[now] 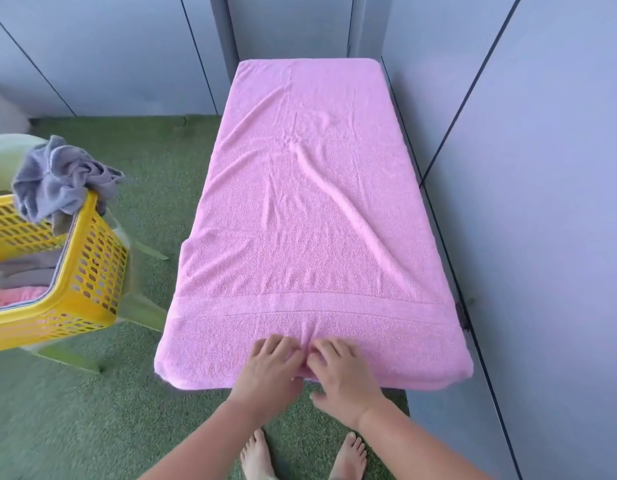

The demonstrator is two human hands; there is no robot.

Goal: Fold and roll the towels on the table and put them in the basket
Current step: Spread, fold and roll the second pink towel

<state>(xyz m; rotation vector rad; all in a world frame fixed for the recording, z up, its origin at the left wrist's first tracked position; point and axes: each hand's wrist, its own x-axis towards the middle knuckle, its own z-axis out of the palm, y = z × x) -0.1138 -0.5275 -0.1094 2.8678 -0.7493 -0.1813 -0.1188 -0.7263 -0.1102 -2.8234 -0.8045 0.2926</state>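
A large pink towel (pixel 310 209) lies spread flat over the whole table, with a few creases running up its middle. At the centre of its near edge my left hand (pixel 269 368) and my right hand (pixel 341 372) sit side by side, fingers curled, pinching a small ridge of the cloth between them. A yellow plastic basket (pixel 92 271) stands at the left on a pale green chair. Inside it are folded grey and pink towels (pixel 19 275). A crumpled grey towel (pixel 61 181) hangs over the basket's far rim.
Grey wall panels (pixel 542 202) run close along the table's right side and behind it. Green carpet (pixel 92 410) covers the floor between table and chair. My bare feet (pixel 300 455) stand at the table's near end.
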